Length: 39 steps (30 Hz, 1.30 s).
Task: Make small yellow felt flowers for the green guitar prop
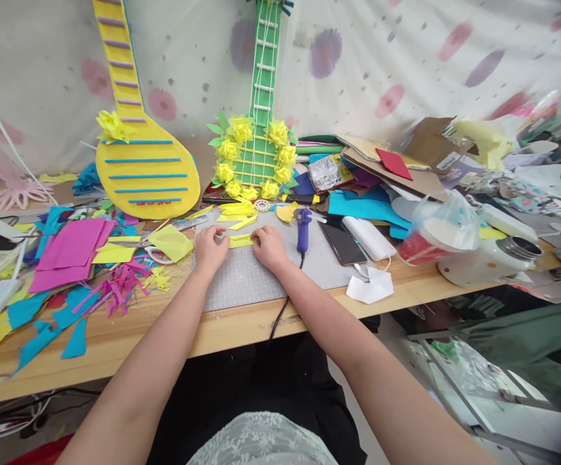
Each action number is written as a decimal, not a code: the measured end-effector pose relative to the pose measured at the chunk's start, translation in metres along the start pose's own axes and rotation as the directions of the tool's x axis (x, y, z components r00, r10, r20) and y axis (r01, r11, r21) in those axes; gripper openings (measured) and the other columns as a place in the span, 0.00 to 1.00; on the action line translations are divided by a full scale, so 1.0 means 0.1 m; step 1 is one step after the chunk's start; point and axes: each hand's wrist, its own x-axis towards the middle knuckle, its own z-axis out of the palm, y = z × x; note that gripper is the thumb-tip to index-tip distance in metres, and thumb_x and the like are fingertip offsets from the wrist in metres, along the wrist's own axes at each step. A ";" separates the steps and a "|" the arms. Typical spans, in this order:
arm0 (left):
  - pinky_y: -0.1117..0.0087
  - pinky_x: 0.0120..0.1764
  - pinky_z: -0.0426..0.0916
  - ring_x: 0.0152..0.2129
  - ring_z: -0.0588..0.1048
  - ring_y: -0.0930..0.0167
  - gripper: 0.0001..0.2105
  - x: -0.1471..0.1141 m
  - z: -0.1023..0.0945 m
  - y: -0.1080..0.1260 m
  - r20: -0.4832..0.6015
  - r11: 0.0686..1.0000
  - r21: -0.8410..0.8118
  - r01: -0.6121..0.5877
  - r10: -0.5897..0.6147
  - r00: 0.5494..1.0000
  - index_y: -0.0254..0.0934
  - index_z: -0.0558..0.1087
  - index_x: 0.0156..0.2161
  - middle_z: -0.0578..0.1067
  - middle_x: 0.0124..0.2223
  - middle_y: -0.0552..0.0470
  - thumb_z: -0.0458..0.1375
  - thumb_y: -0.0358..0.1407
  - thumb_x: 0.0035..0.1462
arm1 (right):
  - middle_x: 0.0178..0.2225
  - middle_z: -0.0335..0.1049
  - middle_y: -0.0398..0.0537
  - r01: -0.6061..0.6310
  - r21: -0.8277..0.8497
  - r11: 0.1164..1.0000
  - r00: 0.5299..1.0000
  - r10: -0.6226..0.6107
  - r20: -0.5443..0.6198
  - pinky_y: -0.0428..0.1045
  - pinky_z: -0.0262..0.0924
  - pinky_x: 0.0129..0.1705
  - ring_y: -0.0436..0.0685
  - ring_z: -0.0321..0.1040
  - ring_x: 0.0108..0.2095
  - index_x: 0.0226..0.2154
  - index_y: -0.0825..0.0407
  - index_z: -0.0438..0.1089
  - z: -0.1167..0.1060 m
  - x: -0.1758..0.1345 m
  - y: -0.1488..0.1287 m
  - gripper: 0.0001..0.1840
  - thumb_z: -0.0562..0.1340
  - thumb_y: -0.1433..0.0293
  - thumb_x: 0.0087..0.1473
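A narrow yellow paper strip (240, 241) stretches between my hands over the grey cutting mat (241, 278). Its left end is pinched in the fingers of my left hand (211, 247). The other end is gripped by my right hand (269, 247). Just beyond my hands lie more yellow paper strips (235, 210). To the right of my right hand, a purple glue gun (303, 229) rests on the mat, its black cord running over the table's front edge.
A yellow paper guitar (149, 171) and a green flowered one (261, 145) lean against the back curtain. Coloured paper scraps (71, 252) cover the left side. On the right are a phone (342, 242), a white power bank (368, 237), a bagged tub (438, 236) and a metal-mouthed bottle (490, 258).
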 end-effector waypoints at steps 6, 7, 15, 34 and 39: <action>0.52 0.50 0.58 0.48 0.65 0.55 0.11 0.11 0.03 0.03 0.115 0.976 0.216 0.021 -0.047 0.992 0.40 0.74 0.36 0.72 0.46 0.43 0.57 0.43 0.51 | 0.38 0.68 0.51 0.010 0.038 0.999 1.000 -0.010 -0.024 0.51 0.54 0.47 0.57 0.60 0.42 0.36 0.52 0.70 -0.01 0.00 -0.01 0.10 0.54 0.73 0.53; 0.52 0.50 0.58 0.49 0.65 0.55 0.10 0.12 0.03 0.04 0.132 0.973 0.231 0.026 -0.058 0.990 0.41 0.74 0.35 0.72 0.46 0.42 0.58 0.43 0.51 | 0.38 0.69 0.50 0.012 0.045 0.999 1.000 -0.010 -0.028 0.51 0.54 0.47 0.56 0.60 0.42 0.36 0.52 0.70 -0.01 0.00 -0.01 0.10 0.54 0.73 0.54; 0.56 0.49 0.61 0.43 0.70 0.61 0.07 0.18 -0.02 -0.01 0.210 0.991 0.129 -0.018 -0.009 0.978 0.39 0.74 0.33 0.75 0.41 0.47 0.58 0.39 0.49 | 0.41 0.69 0.51 0.014 0.082 0.997 0.999 -0.010 -0.052 0.51 0.54 0.48 0.56 0.61 0.43 0.40 0.53 0.69 0.01 0.07 0.02 0.12 0.55 0.67 0.56; 0.66 0.44 0.65 0.39 0.73 0.64 0.03 0.30 0.02 0.07 0.343 0.975 0.204 -0.088 0.013 0.939 0.40 0.72 0.27 0.77 0.35 0.51 0.60 0.35 0.43 | 0.40 0.72 0.47 0.012 0.197 0.980 0.998 -0.025 0.066 0.51 0.55 0.50 0.55 0.62 0.43 0.39 0.52 0.71 0.01 0.18 0.02 0.13 0.58 0.76 0.49; 0.69 0.37 0.66 0.32 0.74 0.68 0.08 0.26 -0.02 0.11 0.419 0.988 0.147 -0.057 -0.010 0.908 0.39 0.72 0.35 0.77 0.34 0.52 0.58 0.32 0.46 | 0.41 0.72 0.46 0.034 0.197 0.980 0.994 -0.053 0.094 0.52 0.55 0.50 0.56 0.62 0.44 0.40 0.52 0.71 0.00 0.16 0.04 0.14 0.58 0.75 0.49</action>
